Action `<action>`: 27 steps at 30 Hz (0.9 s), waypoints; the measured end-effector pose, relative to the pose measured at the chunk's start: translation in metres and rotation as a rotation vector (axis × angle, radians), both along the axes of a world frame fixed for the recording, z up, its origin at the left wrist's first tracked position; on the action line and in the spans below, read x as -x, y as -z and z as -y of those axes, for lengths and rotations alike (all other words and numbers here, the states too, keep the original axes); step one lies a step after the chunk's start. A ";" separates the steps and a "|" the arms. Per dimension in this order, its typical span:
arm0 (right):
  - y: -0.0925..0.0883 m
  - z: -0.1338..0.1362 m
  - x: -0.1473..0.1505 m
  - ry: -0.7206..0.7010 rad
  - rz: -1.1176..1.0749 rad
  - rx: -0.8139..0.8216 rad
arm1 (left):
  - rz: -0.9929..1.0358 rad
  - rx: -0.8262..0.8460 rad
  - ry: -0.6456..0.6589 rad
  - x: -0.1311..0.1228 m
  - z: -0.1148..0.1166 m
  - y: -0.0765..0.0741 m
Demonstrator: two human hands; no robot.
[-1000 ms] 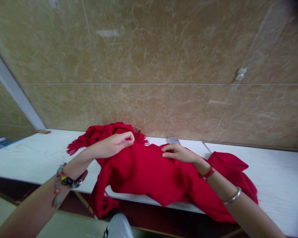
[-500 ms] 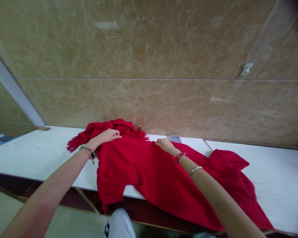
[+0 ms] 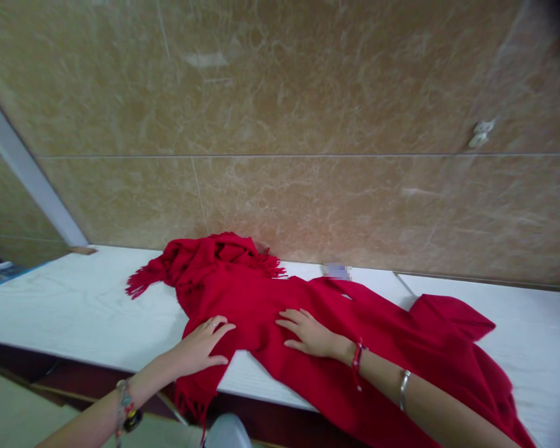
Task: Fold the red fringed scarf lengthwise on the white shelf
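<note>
A red fringed scarf (image 3: pixel 247 298) is spread along a white countertop. Its left part is bunched against the wall, and a fringed end drops over the front edge. My left hand (image 3: pixel 205 345) rests on the cloth near that hanging end, fingers apart. On the middle of the scarf lies my right hand (image 3: pixel 308 333), its fingers spread and palm down. Neither hand grasps the cloth. To the right the fabric widens, with a folded corner on the counter and the lower part falling past the front edge.
A blurred rectangular thing (image 3: pixel 336 272) lies on the white countertop (image 3: pixel 74 298) by the tiled wall (image 3: pixel 284 199). A small white hook-like fitting (image 3: pixel 481 133) is on the wall. Dark open shelves (image 3: pixel 65 376) sit under the counter, and a knee shows at the bottom.
Both hands have come back from the scarf's far edge toward the counter's front. Their closed fingers have let go and now lie spread on the cloth.
</note>
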State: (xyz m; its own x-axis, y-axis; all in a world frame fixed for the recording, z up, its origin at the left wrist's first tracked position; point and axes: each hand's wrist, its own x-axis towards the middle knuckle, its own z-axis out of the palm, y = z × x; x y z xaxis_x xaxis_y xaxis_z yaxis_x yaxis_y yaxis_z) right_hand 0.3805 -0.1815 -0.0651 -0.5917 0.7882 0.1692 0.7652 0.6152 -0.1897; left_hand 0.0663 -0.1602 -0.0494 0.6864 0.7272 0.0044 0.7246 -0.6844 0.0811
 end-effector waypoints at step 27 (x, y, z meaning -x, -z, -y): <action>0.000 0.014 -0.009 0.046 -0.496 0.355 | 0.003 0.301 0.110 0.054 -0.009 -0.037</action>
